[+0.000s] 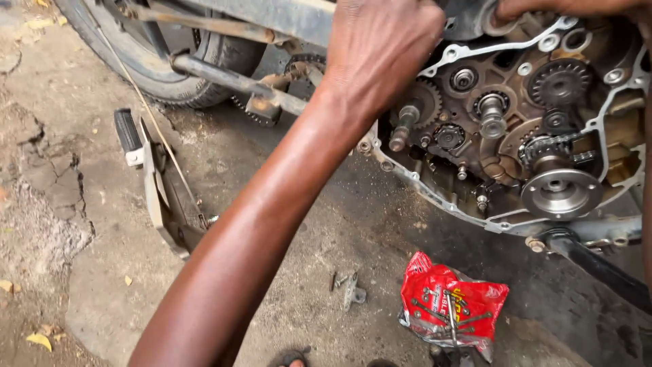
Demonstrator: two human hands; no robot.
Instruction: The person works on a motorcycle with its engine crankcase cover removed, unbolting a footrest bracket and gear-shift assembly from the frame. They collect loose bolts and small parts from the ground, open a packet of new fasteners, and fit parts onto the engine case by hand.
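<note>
left hand (pixel 380 47) is reaching up across the open grey metal motorcycle engine case with exposed gears and shafts (pixel 516 129), knuckles toward the camera, fingers curled over the top edge of the case; can't tell whether they're closing on anything, since the palm side is hidden. right hand (pixel 543 8) is only showing at the top edge of frame, touching a round dark part just above the case; grip not readable either. engine is sitting on the bike, right of the black rear tyre (pixel 156 61), with the silver clutch hub (pixel 560 190) low at right and a small chain beside it. judgement: for working up top, keeping the forearm off the oily gear teeth and bracing against the case rim would be steadying things; loose bolts (pixel 350 289) are lying on the cracked concrete ground (pixel 102 272), worth keeping clear of feet. crumpled red plastic packet with yellow print (pixel 451 302) is lying on the ground below the case, long screws resting on it.
</note>
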